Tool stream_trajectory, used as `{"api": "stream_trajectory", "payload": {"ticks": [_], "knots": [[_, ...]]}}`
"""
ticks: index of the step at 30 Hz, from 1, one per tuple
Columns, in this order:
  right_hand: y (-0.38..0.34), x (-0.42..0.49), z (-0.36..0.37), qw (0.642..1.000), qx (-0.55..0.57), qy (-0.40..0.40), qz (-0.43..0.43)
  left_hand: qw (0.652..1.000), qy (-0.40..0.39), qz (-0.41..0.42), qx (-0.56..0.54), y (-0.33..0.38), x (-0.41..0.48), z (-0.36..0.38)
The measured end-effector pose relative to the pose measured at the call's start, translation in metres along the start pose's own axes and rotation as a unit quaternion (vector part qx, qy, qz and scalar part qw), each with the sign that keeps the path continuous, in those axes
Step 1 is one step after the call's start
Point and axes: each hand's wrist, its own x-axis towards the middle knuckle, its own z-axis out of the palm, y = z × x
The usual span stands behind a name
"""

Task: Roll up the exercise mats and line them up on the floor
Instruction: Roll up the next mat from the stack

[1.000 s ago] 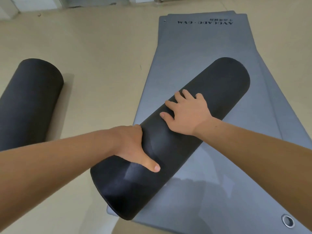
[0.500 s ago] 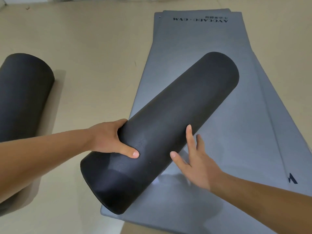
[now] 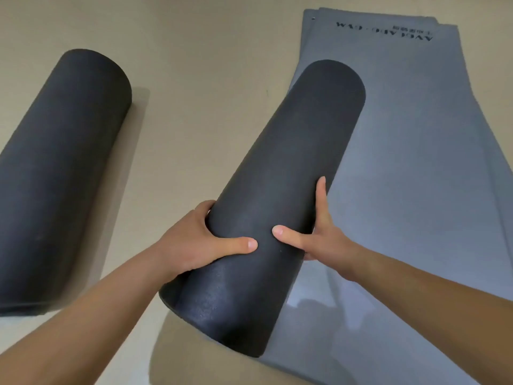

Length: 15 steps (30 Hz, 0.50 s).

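Note:
A rolled black mat (image 3: pixel 286 173) is held between both hands, its near end raised off the floor and its far end over the left edge of the flat grey mats (image 3: pixel 410 162). My left hand (image 3: pixel 200 243) grips its left side, thumb across the top. On its right side my right hand (image 3: pixel 322 232) clasps it, thumb on top and fingers along the flank. A second rolled black mat (image 3: pixel 58 176) lies on the floor at the left, roughly parallel.
The grey mats lie stacked and unrolled on the right, with black lettering (image 3: pixel 385 31) at their far end. Beige floor (image 3: pixel 200 79) shows between the two rolls and beyond them.
The roll has swung from a diagonal across the grey mats to nearly parallel with the left roll and shifted left. My right hand went from the top of the roll to its right side.

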Motion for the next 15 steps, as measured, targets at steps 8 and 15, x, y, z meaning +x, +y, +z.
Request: {"api": "stream_trajectory", "payload": {"ticks": [8, 15], "knots": [[-0.051, 0.059, 0.082, 0.996, -0.052, -0.046, -0.062, 0.979, 0.063, -0.106, -0.165, -0.052, -0.017, -0.061], [-0.047, 0.067, 0.149, 0.995, 0.028, -0.089, -0.040, 0.966, 0.235, -0.096, -0.056, -0.083, -0.034, -0.116]]}}
